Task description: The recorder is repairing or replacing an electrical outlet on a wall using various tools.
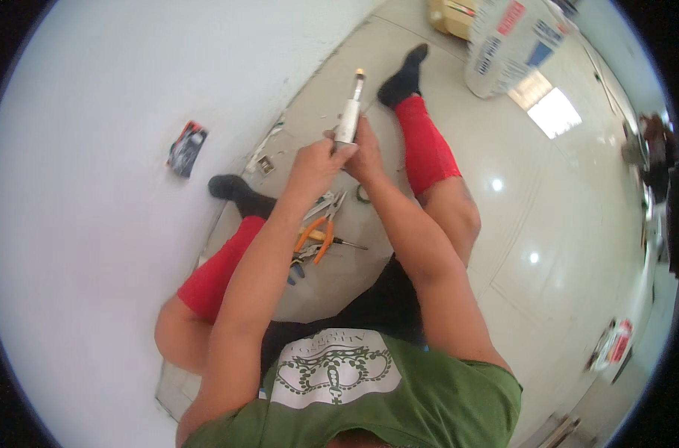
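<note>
Both my hands are closed round the lower end of a slim white cylindrical tool (348, 119) with a narrow metal neck and a yellowish tip pointing away from me. My left hand (315, 163) wraps its near end from the left, thumb across it. Against its right side, my right hand (365, 153) grips with the fingers partly hidden. On the floor below my hands lie orange-handled pliers (326, 230), a screwdriver (347, 243) and blue-handled pliers (298, 270). A dark ring, perhaps a tape roll (363, 194), lies beside my right forearm.
My legs in red coverings (428, 142) spread around the tools. On the left rises a white wall (115, 224) with a dark, red-edged rectangular fitting (186, 149). A small square piece (265, 164) lies near the wall. A large white sack (504, 48) stands at the far right.
</note>
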`<control>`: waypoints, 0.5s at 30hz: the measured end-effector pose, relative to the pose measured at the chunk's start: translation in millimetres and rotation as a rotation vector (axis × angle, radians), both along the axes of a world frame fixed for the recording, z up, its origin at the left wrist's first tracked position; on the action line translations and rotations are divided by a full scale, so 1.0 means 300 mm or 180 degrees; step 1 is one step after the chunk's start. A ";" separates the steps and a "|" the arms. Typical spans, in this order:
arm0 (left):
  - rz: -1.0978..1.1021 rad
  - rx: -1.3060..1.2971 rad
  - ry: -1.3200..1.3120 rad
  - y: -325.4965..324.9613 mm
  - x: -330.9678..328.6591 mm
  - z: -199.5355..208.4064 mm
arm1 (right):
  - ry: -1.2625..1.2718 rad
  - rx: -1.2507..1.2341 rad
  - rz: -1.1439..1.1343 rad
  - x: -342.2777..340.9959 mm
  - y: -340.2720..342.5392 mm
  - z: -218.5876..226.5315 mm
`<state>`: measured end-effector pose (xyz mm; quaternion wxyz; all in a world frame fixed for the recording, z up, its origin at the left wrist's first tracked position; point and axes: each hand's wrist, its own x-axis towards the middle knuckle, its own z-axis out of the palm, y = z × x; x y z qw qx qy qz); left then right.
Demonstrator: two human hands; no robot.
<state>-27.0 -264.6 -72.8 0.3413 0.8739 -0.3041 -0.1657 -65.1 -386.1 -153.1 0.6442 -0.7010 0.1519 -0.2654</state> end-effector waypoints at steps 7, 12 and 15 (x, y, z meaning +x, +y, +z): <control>0.0344 0.0068 0.0247 0.151 -0.066 0.049 | 0.0379 -0.1112 0.0310 -0.010 0.092 0.076; 0.1140 -0.0261 0.0258 0.337 -0.162 0.069 | 0.0491 -0.1646 0.1137 0.027 0.251 0.184; 0.1670 -0.0732 0.0531 0.440 -0.175 0.092 | 0.0454 -0.2275 0.1660 0.068 0.355 0.231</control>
